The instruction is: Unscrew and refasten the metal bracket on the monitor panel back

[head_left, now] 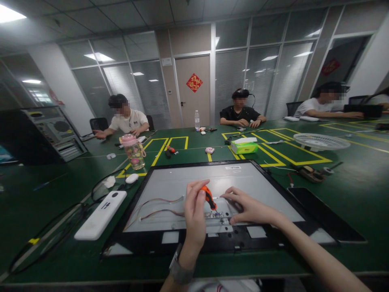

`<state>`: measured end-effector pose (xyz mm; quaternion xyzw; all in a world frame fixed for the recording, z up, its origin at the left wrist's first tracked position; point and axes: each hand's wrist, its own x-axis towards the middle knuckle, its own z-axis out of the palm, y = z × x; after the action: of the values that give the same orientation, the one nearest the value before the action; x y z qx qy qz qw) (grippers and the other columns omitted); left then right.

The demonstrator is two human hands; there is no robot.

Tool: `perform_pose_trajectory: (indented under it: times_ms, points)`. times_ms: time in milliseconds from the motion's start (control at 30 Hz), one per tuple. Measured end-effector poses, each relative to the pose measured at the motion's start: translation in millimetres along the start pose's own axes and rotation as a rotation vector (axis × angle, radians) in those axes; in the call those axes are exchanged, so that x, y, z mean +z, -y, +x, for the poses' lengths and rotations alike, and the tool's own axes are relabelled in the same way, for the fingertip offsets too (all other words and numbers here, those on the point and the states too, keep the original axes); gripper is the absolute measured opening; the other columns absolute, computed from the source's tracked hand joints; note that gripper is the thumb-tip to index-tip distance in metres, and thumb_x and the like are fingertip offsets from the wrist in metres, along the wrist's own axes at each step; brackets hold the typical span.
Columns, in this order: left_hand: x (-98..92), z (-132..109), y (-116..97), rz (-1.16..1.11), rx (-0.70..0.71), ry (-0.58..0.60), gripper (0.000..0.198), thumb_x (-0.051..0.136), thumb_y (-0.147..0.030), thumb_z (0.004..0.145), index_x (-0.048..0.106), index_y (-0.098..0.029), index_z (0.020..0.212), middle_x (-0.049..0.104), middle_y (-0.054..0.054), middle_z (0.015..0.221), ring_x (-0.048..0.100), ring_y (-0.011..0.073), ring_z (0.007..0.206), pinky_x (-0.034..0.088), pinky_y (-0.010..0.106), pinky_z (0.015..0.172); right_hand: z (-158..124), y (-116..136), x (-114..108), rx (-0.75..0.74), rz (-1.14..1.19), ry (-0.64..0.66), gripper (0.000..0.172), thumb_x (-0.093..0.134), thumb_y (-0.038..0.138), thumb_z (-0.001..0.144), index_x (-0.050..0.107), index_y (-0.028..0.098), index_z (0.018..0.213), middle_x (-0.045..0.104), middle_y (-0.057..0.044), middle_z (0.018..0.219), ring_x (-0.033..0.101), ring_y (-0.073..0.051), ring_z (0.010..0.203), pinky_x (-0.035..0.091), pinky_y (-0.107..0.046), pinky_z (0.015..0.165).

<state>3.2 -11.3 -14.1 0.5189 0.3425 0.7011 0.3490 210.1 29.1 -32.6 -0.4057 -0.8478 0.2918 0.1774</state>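
Orange plastic marked the screwdriver [209, 197] clasped in the left hand [194, 215], its tip hidden among small parts on the circuit board [214, 215]. The right hand [249, 209] lay spread, holding nothing, on the monitor back [170, 182] near its front edge; finer detail there was too small to tell.

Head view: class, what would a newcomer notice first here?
A large flat panel lies front and centre on the green table. Over its lower middle, the left hand holds an orange screwdriver tip-down, while the right hand presses the panel beside it.
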Motion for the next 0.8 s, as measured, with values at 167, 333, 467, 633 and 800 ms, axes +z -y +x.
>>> perform_pose_trajectory:
  times_ms: [167,333,467,633,800]
  points:
    - [0.5,-1.2,-0.7,-0.083,-0.108,0.04,0.034,0.051,-0.038,0.093,0.065,-0.018,0.116,0.066,0.009,0.105,0.063,0.0185,0.09,0.051,0.029,0.079,-0.5,1.7,-0.6,0.009,0.0,0.007,0.075,0.077,0.049,0.069,0.053,0.019,0.134,0.047,-0.01,0.125,0.048,-0.029,0.114,0.04,-0.038,0.1]
    - [2.5,0.4,-4.2,0.009,0.057,0.008,0.021,0.065,-0.035,0.084,0.071,-0.02,0.097,0.058,0.004,0.091,0.057,0.0124,0.073,0.05,0.021,0.063,-0.8,0.4,-0.1,-0.006,0.001,0.0,0.074,0.077,0.05,0.069,0.054,0.02,0.133,0.048,-0.01,0.124,0.048,-0.029,0.115,0.039,-0.038,0.101]
    - [0.8,0.7,-3.5,-0.008,-0.015,0.046,0.029,0.055,-0.036,0.091,0.068,-0.021,0.111,0.064,0.008,0.108,0.062,0.0164,0.089,0.051,0.026,0.078,-0.6,-0.2,0.2,-0.01,0.002,-0.003,0.072,0.077,0.049,0.069,0.054,0.022,0.132,0.048,-0.009,0.122,0.049,-0.028,0.112,0.04,-0.038,0.099]
    - [2.2,-0.3,-1.5,-0.047,-0.093,0.091,0.032,0.056,-0.035,0.091,0.064,-0.021,0.119,0.065,0.008,0.108,0.063,0.0175,0.091,0.052,0.028,0.079,-0.8,0.6,-0.3,-0.024,0.004,0.0,0.071,0.076,0.049,0.07,0.054,0.022,0.131,0.049,-0.008,0.121,0.05,-0.027,0.11,0.042,-0.036,0.096]
    - [2.5,1.4,-3.5,0.024,0.026,0.019,0.024,0.064,-0.032,0.085,0.07,-0.02,0.105,0.062,0.005,0.096,0.06,0.0144,0.085,0.051,0.024,0.077,-0.8,-0.7,0.1,-0.029,0.013,-0.009,0.072,0.077,0.049,0.069,0.054,0.022,0.132,0.049,-0.009,0.122,0.048,-0.028,0.114,0.04,-0.037,0.099]
